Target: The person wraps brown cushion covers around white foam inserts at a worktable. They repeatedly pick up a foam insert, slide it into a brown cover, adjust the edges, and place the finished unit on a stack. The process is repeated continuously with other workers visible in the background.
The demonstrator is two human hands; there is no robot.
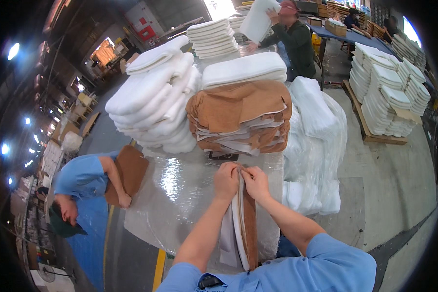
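The brown cover (249, 228) with its white foam pad (238, 224) stands on edge over the plastic-wrapped table (180, 194), long axis running from my chest toward the brown cover stack (238, 121). My left hand (226, 181) and right hand (256, 183) pinch its far end closed.

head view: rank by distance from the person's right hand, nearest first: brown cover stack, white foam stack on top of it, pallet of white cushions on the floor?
From the right hand:
1. Brown cover stack, straight ahead on the plastic-wrapped table.
2. White foam stack, lying on top of that stack, farther back.
3. Pallet of white cushions, on the floor far right.
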